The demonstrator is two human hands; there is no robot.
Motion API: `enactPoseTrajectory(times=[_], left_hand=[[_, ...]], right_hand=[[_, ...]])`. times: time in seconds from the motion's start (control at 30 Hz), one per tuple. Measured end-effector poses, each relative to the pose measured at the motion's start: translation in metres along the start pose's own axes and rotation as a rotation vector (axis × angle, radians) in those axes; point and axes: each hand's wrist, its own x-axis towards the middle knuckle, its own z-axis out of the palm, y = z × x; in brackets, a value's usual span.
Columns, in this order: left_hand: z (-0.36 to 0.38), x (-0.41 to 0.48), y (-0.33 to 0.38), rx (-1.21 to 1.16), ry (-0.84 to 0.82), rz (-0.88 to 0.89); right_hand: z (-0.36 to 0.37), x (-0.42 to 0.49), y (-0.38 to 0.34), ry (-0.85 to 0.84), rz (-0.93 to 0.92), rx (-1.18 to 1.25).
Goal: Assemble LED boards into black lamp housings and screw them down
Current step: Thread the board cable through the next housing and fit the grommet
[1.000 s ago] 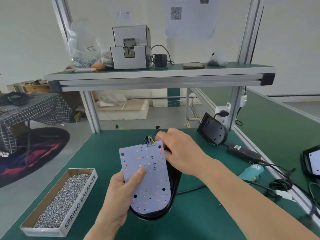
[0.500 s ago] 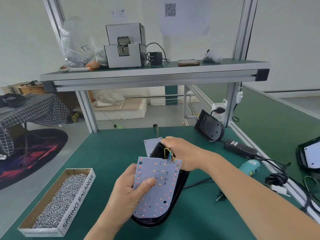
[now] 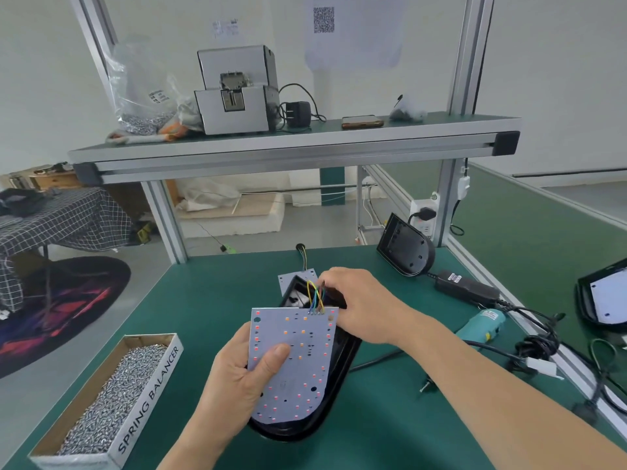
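Observation:
My left hand (image 3: 237, 378) grips a white LED board (image 3: 298, 361) dotted with red and orange LEDs, thumb on its face, holding it over a black lamp housing (image 3: 339, 374) on the green bench. Coloured wires (image 3: 316, 296) run from the board's top edge into the housing. My right hand (image 3: 359, 300) is at the housing's far end with its fingertips curled around those wires. A second small white board (image 3: 288, 278) with a wire lies just behind the housing.
A cardboard box of screws (image 3: 101, 401) sits at the front left. A second black housing (image 3: 405, 249) leans at the back right, with a power adapter (image 3: 466, 288), a teal electric screwdriver (image 3: 481, 327) and cables beside it. Another housing with a board (image 3: 604, 300) is far right.
The LED board has dropped lower and tilted flatter over the housing. My right hand shifted from behind the board's top to the wires at the housing's far end.

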Motion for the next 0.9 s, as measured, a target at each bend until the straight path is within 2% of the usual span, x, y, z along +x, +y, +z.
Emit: enactPoseTrajectory(times=[0.07,0.2,0.37,0.6,0.77,0.9], left_hand=[[0.002,-0.002,0.0,0.038,-0.016,0.031],[0.005,-0.004,-0.001,0.09,-0.053,0.053],[0.001,0.0,0.002,0.065,-0.01,0.035],[0.003,-0.001,0.003,0.167,-0.026,0.08],[0.004,-0.005,0.007,0.244,-0.063,0.128],[0.01,-0.006,0.013,0.316,-0.093,0.177]], right_hand=[[0.0,-0.001,0.0,0.002,0.001,-0.003],[-0.002,0.0,0.002,-0.133,0.066,-0.021],[-0.016,-0.003,0.002,-0.188,0.042,-0.013],[-0.004,-0.006,0.003,0.012,0.023,0.014],[0.001,-0.013,0.001,0.08,0.005,0.072],[0.005,-0.013,-0.003,0.089,0.08,0.093]])
